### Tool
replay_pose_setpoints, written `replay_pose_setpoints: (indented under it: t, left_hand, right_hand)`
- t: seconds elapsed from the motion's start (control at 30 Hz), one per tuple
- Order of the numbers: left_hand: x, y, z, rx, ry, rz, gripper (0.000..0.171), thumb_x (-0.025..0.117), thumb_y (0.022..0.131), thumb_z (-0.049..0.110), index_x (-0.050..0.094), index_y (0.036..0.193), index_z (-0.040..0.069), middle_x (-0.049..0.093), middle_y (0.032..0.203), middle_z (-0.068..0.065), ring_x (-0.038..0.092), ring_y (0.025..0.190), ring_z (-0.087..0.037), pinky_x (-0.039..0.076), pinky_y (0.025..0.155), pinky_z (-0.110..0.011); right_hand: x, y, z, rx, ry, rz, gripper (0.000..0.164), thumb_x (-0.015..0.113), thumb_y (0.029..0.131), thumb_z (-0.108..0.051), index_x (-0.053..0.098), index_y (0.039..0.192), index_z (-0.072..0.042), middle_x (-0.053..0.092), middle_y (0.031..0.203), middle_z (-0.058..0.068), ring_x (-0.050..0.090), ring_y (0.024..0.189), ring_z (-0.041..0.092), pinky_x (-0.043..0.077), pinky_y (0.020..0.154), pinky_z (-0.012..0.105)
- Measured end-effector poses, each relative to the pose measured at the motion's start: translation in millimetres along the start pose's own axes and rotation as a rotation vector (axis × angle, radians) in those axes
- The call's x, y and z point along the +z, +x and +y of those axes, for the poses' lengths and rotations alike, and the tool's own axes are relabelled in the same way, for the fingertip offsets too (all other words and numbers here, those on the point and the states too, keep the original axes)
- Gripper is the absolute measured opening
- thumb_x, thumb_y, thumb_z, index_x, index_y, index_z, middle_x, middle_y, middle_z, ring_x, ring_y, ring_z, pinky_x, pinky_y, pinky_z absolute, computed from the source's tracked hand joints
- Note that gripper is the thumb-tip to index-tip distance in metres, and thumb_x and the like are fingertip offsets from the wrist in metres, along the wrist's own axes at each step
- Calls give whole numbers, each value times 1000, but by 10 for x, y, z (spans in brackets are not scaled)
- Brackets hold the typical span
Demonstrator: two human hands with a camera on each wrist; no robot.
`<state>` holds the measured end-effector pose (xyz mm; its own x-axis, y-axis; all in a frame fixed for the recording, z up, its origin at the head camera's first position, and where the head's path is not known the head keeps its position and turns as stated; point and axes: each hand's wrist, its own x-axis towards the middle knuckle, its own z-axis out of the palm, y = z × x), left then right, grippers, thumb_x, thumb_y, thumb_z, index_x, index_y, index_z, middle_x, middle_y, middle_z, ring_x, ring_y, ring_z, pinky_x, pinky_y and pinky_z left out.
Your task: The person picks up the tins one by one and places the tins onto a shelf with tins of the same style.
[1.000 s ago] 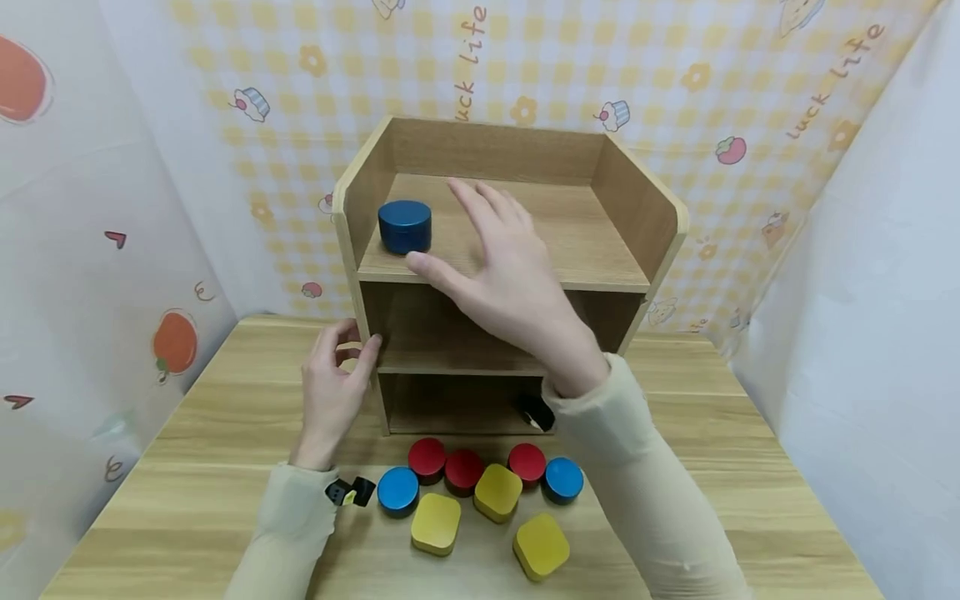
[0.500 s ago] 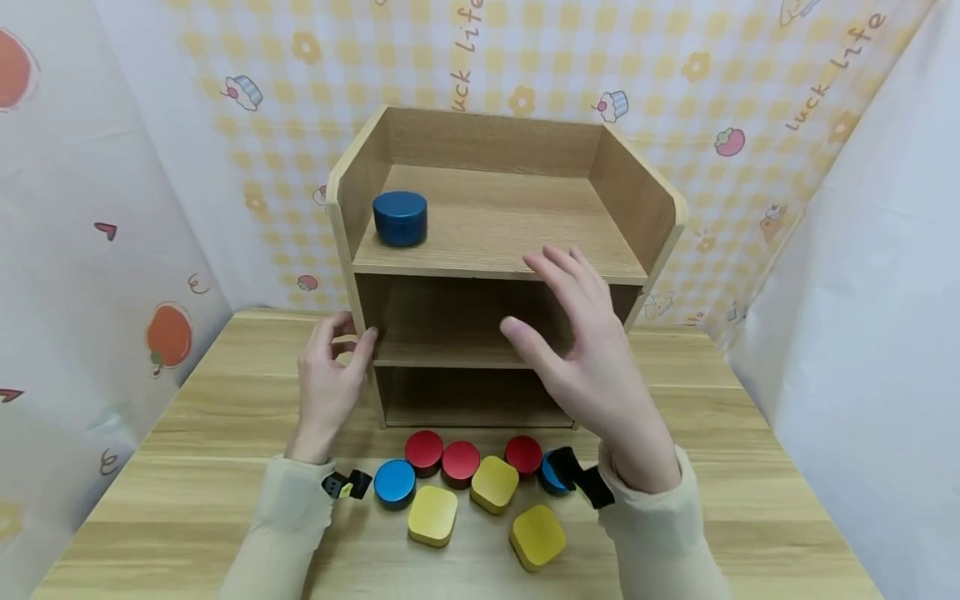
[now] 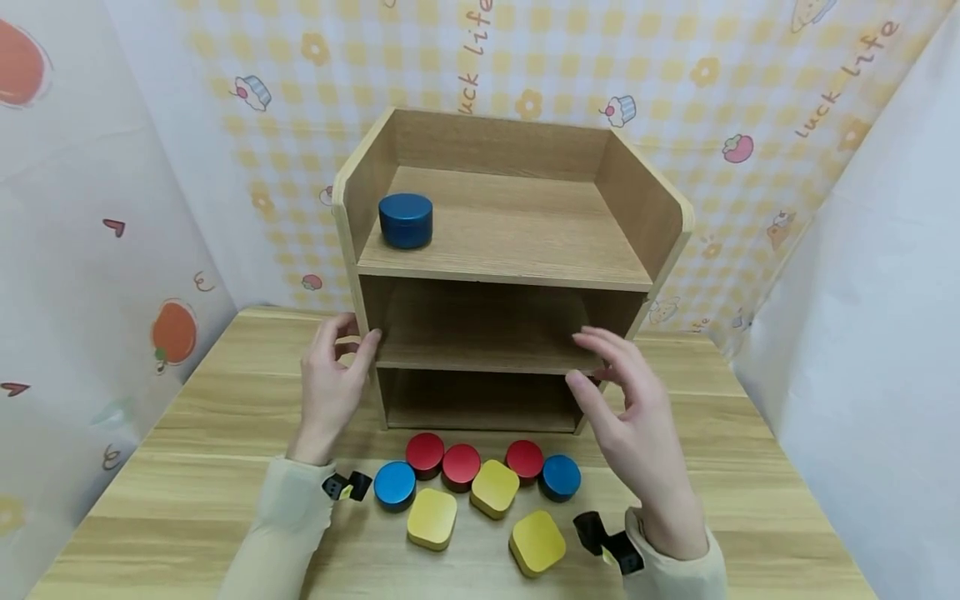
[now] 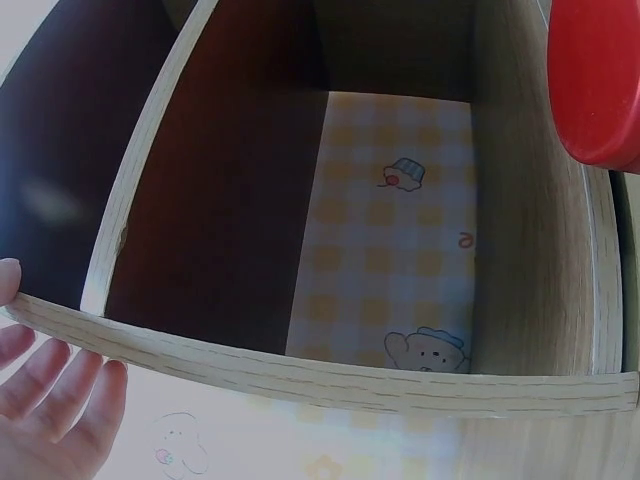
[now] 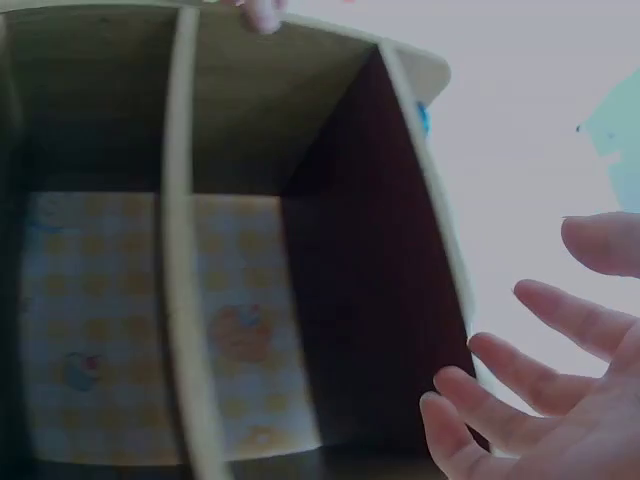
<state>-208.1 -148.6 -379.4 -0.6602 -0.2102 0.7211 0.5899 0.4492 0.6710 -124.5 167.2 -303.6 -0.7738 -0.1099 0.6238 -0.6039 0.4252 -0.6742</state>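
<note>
A small wooden shelf unit (image 3: 491, 364) with a walled top stands upright on the table. My left hand (image 3: 330, 392) holds its left side panel (image 4: 300, 380), thumb at the front edge and fingers on the outer side. Beside the unit's lower right front, my right hand (image 3: 637, 417) has its fingers loosely bent and apart, holding nothing. In the right wrist view, the right fingers (image 5: 540, 375) overlap the unit's edge. A dark blue round tin (image 3: 406, 222) sits at the left front of the top shelf.
Before the unit lie red round blocks (image 3: 461, 465), blue round blocks (image 3: 394, 485) and yellow rounded-square blocks (image 3: 432, 518) in a loose cluster on the wooden table (image 3: 187, 467). A checked cloth (image 3: 525, 50) hangs behind, with pale sheets (image 3: 870, 317) at both sides.
My right hand has come down and right, from beside the blue tin above the top shelf to the unit's lower right side. My left hand keeps its hold; the tin has stayed put.
</note>
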Motion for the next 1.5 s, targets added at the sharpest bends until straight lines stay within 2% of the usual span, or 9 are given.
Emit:
replay_pose_setpoints:
  t: [0.1, 0.27, 0.53, 0.77, 0.93, 1.1, 1.23, 1.4, 1.5]
  left_hand:
    - [1, 5, -103, 3, -3, 3, 25, 71, 87, -3, 60, 110, -6, 59, 98, -14, 56, 90, -28, 48, 74, -12]
    - [-5, -9, -118, 17, -11, -11, 24, 70, 89, 1, 61, 110, -5, 60, 98, -13, 57, 90, -28, 49, 74, -13]
    - [6, -19, -101, 2, -10, -26, 25, 70, 89, -1, 60, 111, -5, 61, 101, -15, 55, 92, -20, 49, 75, -13]
    - [17, -19, 50, -4, -10, -39, 25, 69, 87, -8, 58, 110, -10, 59, 101, -23, 55, 91, -28, 48, 76, -14]
    - [-8, -31, 35, -33, 12, -36, 27, 69, 88, -6, 58, 112, -9, 59, 104, -21, 54, 93, -21, 47, 77, -14]
    - [-39, -29, -79, -22, 18, -42, 29, 71, 88, -1, 59, 114, -4, 60, 106, -15, 54, 95, -17, 47, 77, -13]
    - [-50, -19, -32, -7, 25, -39, 29, 70, 87, -3, 58, 113, -6, 60, 104, -18, 55, 93, -21, 47, 76, -13]
    - [-60, -10, 229, 5, 25, -46, 25, 68, 87, -9, 57, 109, -12, 59, 101, -24, 55, 90, -28, 47, 76, -12]
    - [-71, -4, 313, 2, 22, -49, 25, 67, 87, -9, 56, 109, -13, 58, 101, -23, 55, 90, -29, 46, 77, -12]
  right_hand:
    - [4, -87, 106, 43, 23, 3, 39, 65, 91, 2, 62, 129, -10, 57, 131, 3, 51, 118, 21, 48, 88, 21]
    - [-4, -181, 249, 86, -6, -19, 36, 66, 91, 0, 64, 126, -10, 62, 118, 5, 54, 107, 18, 48, 85, 19]
    - [-39, -226, 459, 18, -179, -146, 31, 69, 92, -9, 66, 123, -11, 65, 119, -2, 59, 95, 11, 48, 80, 20]
    - [-118, -274, 680, -22, -269, -296, 34, 72, 89, -10, 65, 122, -13, 66, 113, -6, 58, 89, 9, 51, 72, 28]
    - [-122, -269, 825, 111, -261, -524, 35, 71, 91, -18, 62, 125, -14, 65, 110, -9, 61, 94, 16, 53, 75, 35]
    - [-89, -290, 921, 261, -309, -740, 44, 72, 90, -24, 59, 129, -7, 64, 112, 2, 58, 100, 26, 53, 79, 41]
    - [-56, -320, 985, 308, -326, -802, 51, 75, 87, -23, 57, 130, -4, 63, 114, 11, 57, 100, 32, 52, 78, 44]
    - [-34, -383, 1085, 347, -289, -866, 53, 78, 84, -22, 57, 129, -2, 61, 116, 13, 56, 100, 33, 51, 79, 47]
    - [-2, -412, 1149, 363, -265, -915, 58, 81, 80, -23, 57, 128, -2, 61, 116, 11, 56, 99, 32, 51, 79, 48]
